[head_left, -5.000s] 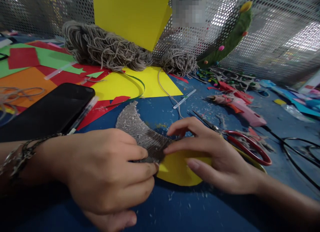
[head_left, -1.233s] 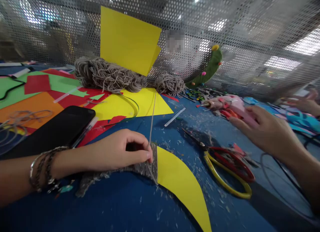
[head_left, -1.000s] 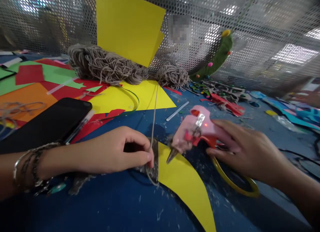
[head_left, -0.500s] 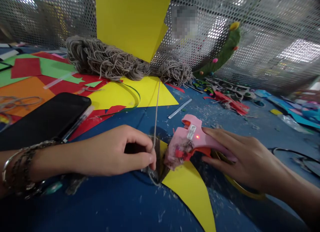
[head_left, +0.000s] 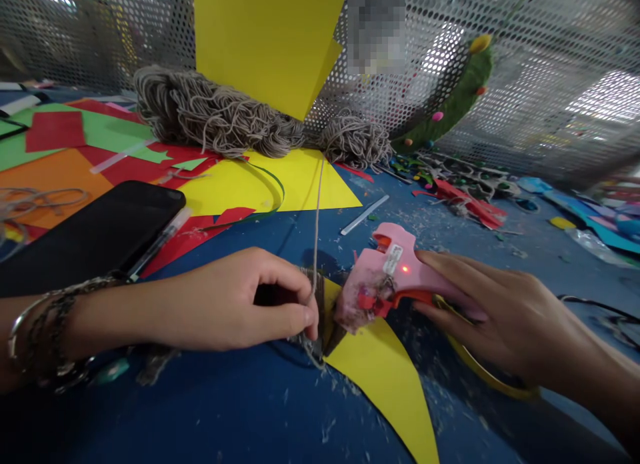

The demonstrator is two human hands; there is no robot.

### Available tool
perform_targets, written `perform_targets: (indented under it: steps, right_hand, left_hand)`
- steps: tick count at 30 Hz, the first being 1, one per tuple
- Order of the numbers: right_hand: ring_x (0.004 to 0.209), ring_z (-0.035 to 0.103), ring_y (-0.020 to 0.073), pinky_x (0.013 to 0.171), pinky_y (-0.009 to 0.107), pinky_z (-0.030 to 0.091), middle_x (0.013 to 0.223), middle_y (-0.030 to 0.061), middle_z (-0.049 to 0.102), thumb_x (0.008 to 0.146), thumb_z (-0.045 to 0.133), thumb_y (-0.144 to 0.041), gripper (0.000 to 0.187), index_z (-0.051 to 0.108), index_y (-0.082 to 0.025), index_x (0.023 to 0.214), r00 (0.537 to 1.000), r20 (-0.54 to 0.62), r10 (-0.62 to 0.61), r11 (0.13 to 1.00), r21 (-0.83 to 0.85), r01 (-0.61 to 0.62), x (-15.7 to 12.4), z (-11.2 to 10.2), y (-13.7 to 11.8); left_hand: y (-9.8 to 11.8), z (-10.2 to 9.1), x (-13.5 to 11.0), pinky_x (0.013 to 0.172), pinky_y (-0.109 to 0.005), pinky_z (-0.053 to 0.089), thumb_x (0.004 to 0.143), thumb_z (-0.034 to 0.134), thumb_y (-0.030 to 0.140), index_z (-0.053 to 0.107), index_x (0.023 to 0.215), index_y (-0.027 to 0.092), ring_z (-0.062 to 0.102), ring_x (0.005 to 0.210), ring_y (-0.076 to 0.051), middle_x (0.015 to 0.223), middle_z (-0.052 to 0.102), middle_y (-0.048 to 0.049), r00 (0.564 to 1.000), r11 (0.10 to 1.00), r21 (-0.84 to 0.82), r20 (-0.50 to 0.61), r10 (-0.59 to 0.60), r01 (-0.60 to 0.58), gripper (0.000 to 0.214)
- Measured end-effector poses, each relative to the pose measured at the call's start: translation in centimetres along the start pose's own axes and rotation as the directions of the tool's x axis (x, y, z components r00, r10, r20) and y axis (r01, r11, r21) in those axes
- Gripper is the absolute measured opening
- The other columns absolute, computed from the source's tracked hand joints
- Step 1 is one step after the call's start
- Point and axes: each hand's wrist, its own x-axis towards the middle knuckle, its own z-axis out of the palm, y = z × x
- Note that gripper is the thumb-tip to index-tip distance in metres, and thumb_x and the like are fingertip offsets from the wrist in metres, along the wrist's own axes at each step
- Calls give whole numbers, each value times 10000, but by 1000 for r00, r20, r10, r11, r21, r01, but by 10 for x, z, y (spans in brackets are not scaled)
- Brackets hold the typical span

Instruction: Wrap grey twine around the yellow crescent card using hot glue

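Note:
A pink hot glue gun (head_left: 383,277), its small light glowing red, is gripped in my right hand (head_left: 505,317). Its nozzle end points down at a yellow crescent-shaped cutout (head_left: 395,377). Grey-brown yarn is wrapped round the cutout's near-left part, forming a wrapped section (head_left: 316,317). With thumb and fingers pinched, my left hand (head_left: 260,301) holds a strand of grey yarn (head_left: 317,224) beside that wrapping. The strand runs back toward the yarn skein on the table. Glue at the nozzle tip cannot be made out.
A black phone (head_left: 100,234) and a pen lie left, over coloured paper sheets. Behind are a yarn skein (head_left: 215,117), a smaller yarn bundle (head_left: 355,141) and a perforated metal screen (head_left: 540,84). A glue stick (head_left: 365,215) lies mid-table. A yellow roll (head_left: 493,377) sits under my right wrist.
The glue gun and right hand have shifted slightly right, and the view has drifted a little. Less of the slack yarn loop shows below my left fingers. Both hands keep their hold.

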Motion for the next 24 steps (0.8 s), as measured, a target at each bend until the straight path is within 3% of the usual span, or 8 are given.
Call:
perform_targets:
  steps: [8, 24]
  right_hand:
    - [578, 646, 162, 432, 247, 484, 775, 56, 679, 930, 296, -406, 313, 483, -173, 1022, 999, 12, 29, 999, -16, -29, -1, 2, 1]
    - [633, 660, 163, 441, 248, 478, 845, 58, 688, 930, 297, -414, 353, 483, -162, 1093, 998, 0, 64, 997, -48, -64, -4, 7, 5]
  left_hand:
    - [1, 1, 0, 650, -217, 382, 807, 474, 271, 669, 723, 205, 543, 707, -124, 689, 616, 26, 1000, 1000, -19, -15, -17, 16, 222]
    - [2, 1, -1, 682, -209, 404, 813, 480, 254, 679, 736, 207, 563, 722, -119, 725, 641, 28, 1000, 999, -41, -7, -24, 24, 218]
